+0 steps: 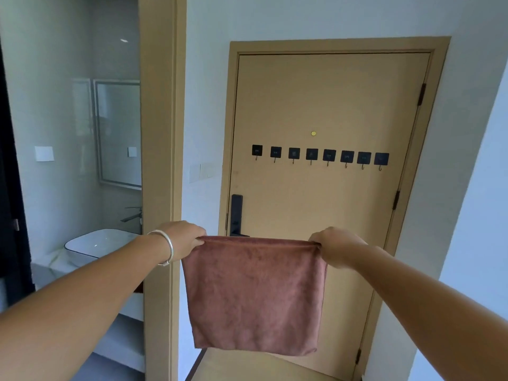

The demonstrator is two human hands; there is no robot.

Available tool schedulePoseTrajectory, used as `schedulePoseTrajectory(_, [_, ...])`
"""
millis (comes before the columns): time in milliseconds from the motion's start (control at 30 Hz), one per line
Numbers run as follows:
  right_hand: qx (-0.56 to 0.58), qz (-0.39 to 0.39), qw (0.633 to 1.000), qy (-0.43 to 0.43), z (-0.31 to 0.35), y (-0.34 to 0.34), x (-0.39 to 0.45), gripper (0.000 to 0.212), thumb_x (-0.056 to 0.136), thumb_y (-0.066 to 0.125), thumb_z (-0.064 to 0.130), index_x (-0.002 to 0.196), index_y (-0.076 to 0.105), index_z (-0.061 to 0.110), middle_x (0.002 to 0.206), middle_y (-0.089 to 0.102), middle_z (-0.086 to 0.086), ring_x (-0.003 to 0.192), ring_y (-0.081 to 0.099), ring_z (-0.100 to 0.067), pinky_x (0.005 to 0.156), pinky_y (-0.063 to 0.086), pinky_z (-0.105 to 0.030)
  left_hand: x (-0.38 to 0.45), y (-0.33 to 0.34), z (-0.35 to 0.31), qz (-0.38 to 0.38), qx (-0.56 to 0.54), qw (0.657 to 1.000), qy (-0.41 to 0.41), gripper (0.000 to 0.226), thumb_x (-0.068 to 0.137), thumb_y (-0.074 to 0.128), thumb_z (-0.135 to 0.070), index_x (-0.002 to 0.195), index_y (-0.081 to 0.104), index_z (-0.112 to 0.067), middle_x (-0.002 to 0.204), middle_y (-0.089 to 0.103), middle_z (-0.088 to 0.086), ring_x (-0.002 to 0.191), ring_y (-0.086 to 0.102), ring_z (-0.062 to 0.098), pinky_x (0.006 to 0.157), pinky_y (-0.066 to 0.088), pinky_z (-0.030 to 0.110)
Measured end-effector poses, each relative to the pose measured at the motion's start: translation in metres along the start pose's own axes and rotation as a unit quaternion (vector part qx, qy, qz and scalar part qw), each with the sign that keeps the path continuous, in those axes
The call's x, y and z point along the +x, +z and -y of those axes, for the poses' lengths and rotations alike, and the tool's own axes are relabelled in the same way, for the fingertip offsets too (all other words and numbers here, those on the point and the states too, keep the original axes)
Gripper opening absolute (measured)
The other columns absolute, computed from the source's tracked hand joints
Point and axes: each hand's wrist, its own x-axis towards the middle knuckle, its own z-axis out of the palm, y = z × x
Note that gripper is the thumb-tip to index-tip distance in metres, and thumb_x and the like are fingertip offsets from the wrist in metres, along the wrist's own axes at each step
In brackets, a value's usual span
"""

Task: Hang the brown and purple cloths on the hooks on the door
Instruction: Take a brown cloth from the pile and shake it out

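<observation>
Two hands stretch a brown cloth (255, 295) flat before a tan door (324, 105), well below its row of black hooks (320, 155). Soft and light, it looks best taken by its top corners. The left hand (182, 237) and right hand (334, 244) each pinch one corner.

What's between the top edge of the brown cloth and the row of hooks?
In the head view, bare door panel lies between the cloth and the hooks; the black lock handle stands at the stretch's left edge, just above the cloth's top left corner.
</observation>
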Motion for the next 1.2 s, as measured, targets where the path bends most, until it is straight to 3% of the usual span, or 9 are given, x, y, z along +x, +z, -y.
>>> schedulePoseTrajectory(200, [-0.012, -0.002, 1.0, -0.012, -0.004, 0.017, 0.084, 0.041, 0.08, 0.035, 0.007, 0.101, 0.062, 0.03, 0.096, 0.06, 0.001, 0.088, 0.056, -0.024, 0.065, 0.037, -0.029, 0.07, 0.023, 0.033, -0.003, 0.004, 1.0, -0.008, 0.026, 0.101, 0.036, -0.033, 0.082, 0.051, -0.023, 0.071, 0.048, -0.009, 0.069, 0.048, 0.014, 0.063, 0.037, 0.029])
schedulePoseTrajectory(400, [0.001, -0.012, 1.0, -0.022, -0.027, 0.037, 0.191, 0.044, 0.08, 0.035, 0.007, 0.104, 0.063, 0.031, 0.102, 0.062, 0.001, 0.091, 0.058, -0.023, 0.068, 0.043, -0.03, 0.165, 0.036, 0.06, -0.008, 0.014, 1.0, -0.023, 0.025, 0.101, 0.037, -0.034, 0.096, 0.058, -0.022, 0.083, 0.057, -0.005, 0.08, 0.057, 0.019, 0.072, 0.044, 0.033])
schedulePoseTrajectory(600, [0.027, -0.023, 0.999, -0.025, -0.058, 0.043, 0.292, 0.045, 0.08, 0.035, 0.003, 0.104, 0.064, 0.028, 0.101, 0.063, 0.001, 0.092, 0.057, -0.02, 0.075, 0.049, -0.032, 0.261, 0.039, 0.079, -0.044, 0.053, 0.997, -0.027, 0.021, 0.1, 0.036, -0.038, 0.089, 0.052, -0.03, 0.081, 0.055, -0.01, 0.077, 0.052, 0.016, 0.062, 0.034, 0.03])
schedulePoseTrajectory(733, [0.039, -0.029, 0.998, -0.026, -0.076, 0.048, 0.344, 0.045, 0.079, 0.034, 0.001, 0.101, 0.063, 0.029, 0.097, 0.061, 0.003, 0.09, 0.057, -0.02, 0.072, 0.049, -0.032, 0.315, 0.04, 0.088, -0.068, 0.05, 0.996, -0.04, 0.021, 0.1, 0.037, -0.039, 0.094, 0.056, -0.031, 0.073, 0.05, -0.013, 0.074, 0.05, 0.013, 0.058, 0.03, 0.027])
schedulePoseTrajectory(1200, [0.034, -0.045, 0.998, -0.004, -0.108, 0.08, 0.505, 0.044, 0.08, 0.034, 0.004, 0.1, 0.064, 0.028, 0.094, 0.06, 0.002, 0.086, 0.057, -0.021, 0.069, 0.048, -0.032, 0.497, 0.082, 0.131, -0.134, 0.031, 0.99, -0.034, 0.026, 0.101, 0.035, -0.027, 0.095, 0.059, -0.023, 0.073, 0.053, -0.008, 0.071, 0.054, 0.016, 0.061, 0.037, 0.027])
